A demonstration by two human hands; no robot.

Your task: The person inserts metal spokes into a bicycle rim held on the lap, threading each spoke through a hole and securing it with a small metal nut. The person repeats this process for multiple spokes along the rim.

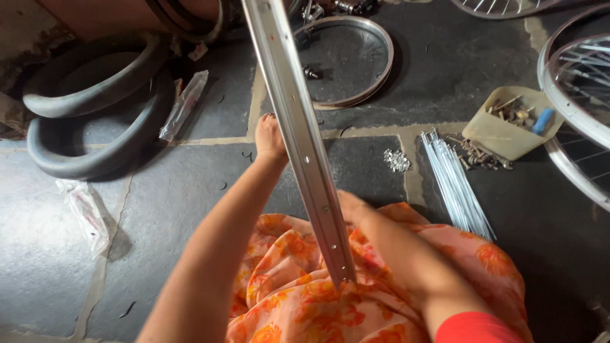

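Bare wheel rim point(304, 136) stood edge-on over lap, steadied by 2 hands: left hand point(269, 138) gripping its far side, right hand point(351, 206) half hidden, grip cannot be told. Spokes point(454, 184) near right.

Rim point(305, 140), centre frame: bright metal, smooth, satin sheen. Spokes point(456, 184), right of centre: thin glossy metal. Tyres point(95, 121), upper left: matt black rubber. Tray point(508, 130), upper right: dull beige plastic. Floor point(171, 203): rough grey stone slabs. Lap cloth point(298, 292), bottom: soft orange printed fabric.
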